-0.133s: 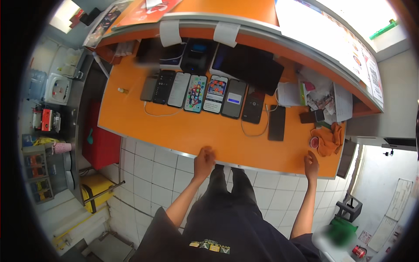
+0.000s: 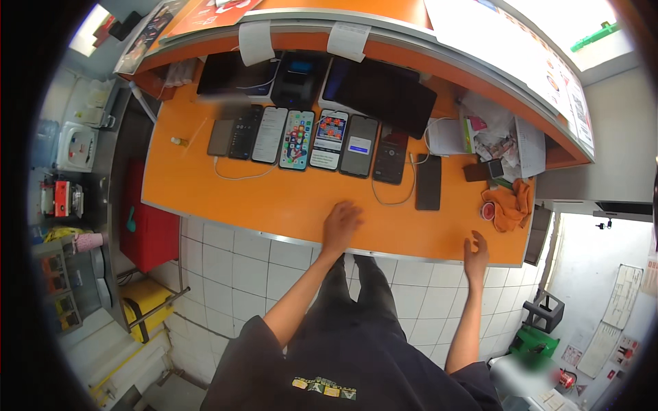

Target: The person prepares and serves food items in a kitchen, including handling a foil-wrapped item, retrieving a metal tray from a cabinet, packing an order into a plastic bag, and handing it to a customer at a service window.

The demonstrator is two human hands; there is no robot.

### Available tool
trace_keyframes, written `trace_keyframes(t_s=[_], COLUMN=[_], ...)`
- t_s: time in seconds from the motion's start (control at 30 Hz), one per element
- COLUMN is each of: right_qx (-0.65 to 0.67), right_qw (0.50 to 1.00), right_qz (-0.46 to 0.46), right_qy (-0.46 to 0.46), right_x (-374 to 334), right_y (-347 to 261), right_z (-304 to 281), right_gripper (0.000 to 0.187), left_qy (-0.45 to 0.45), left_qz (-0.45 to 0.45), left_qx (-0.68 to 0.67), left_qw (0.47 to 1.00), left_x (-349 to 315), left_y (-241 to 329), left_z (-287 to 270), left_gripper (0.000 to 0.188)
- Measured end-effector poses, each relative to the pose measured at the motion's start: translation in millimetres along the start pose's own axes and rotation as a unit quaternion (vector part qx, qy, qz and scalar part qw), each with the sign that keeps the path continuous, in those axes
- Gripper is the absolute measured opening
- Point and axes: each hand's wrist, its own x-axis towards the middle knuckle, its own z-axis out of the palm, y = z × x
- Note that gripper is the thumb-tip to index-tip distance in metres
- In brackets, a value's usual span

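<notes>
My left hand is over the front part of the orange counter, fingers apart and holding nothing. By the counter's front edge on the right, my right hand has loosely bent fingers that stand apart, also with nothing in it. Ahead lies a row of several smartphones. Among them are a phone with app icons, a phone with a colourful picture and a phone with a grey screen. A dark phone rests by itself to their right. Nearest my right hand are a small red round container and an orange cloth.
Behind the phones stand a black receipt printer and a dark tablet, under a shelf with hanging paper slips. A white cable loops across the counter. Plastic bags fill the right corner. A red box stands left.
My left hand has moved forward and right, from the counter's edge to over its top, and its fingers have spread. My right hand's fingers have opened a little. The view has shifted slightly.
</notes>
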Motion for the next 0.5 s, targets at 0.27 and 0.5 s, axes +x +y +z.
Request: trace_keyframes(t_s=[0.27,0.5], right_qx=[0.103,0.105], right_qw=[0.983,0.946], right_qz=[0.117,0.276], right_qy=[-0.093,-0.135], right_x=[-143,-277], right_y=[-21,67], right_z=[47,54], right_gripper=[0.026,0.026], left_qy=[-0.03,-0.152], left_qz=[-0.16,-0.108], left_qx=[-0.229,-0.359], left_qw=[0.96,0.915], left_x=[134,198], left_y=[100,114], left_z=[159,137], left_gripper=[0.065,0.098])
